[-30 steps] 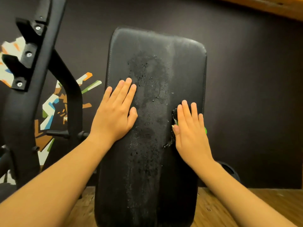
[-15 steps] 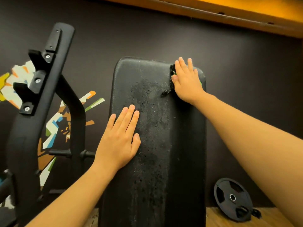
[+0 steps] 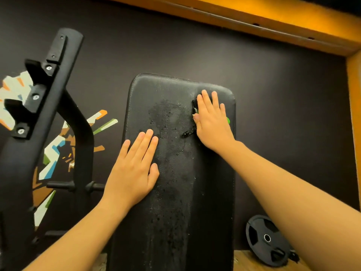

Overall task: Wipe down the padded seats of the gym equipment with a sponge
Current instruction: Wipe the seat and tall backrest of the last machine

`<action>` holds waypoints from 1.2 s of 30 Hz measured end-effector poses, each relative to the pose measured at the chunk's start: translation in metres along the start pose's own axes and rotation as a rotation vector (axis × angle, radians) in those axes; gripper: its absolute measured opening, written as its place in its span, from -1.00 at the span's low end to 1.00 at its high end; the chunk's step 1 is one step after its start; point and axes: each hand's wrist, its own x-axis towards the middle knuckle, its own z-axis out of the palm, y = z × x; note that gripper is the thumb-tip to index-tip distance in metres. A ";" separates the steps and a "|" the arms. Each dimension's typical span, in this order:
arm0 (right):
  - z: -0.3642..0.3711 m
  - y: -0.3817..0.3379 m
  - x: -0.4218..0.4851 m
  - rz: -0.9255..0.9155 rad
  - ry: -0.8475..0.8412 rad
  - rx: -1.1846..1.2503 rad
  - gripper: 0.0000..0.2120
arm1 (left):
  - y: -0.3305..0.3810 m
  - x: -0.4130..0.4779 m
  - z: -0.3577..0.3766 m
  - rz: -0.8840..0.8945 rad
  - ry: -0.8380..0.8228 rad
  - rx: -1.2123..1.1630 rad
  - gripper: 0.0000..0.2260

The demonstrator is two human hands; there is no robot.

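Note:
A long black padded bench back (image 3: 175, 188) runs up the middle of the view, streaked with wet patches and droplets. My right hand (image 3: 212, 122) lies flat with straight fingers near its top right corner, pressing a sponge (image 3: 195, 108) against the pad. Only a dark edge and a bit of green of the sponge show beside the hand. My left hand (image 3: 134, 169) rests flat on the pad's left side, fingers straight and together.
A black steel rack upright (image 3: 39, 106) with bar hooks stands at the left. A black weight plate (image 3: 267, 239) leans against the dark wall at the lower right, on a wooden floor. An orange beam (image 3: 254, 18) crosses the top.
My right hand with the sponge went up the pad's right side to the top edge, then came a little way back down. My left hand stayed flat on the pad.

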 end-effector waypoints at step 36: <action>0.015 -0.013 -0.034 -0.017 0.033 -0.007 -0.45 | 0.000 0.000 0.000 -0.001 0.013 -0.002 -0.43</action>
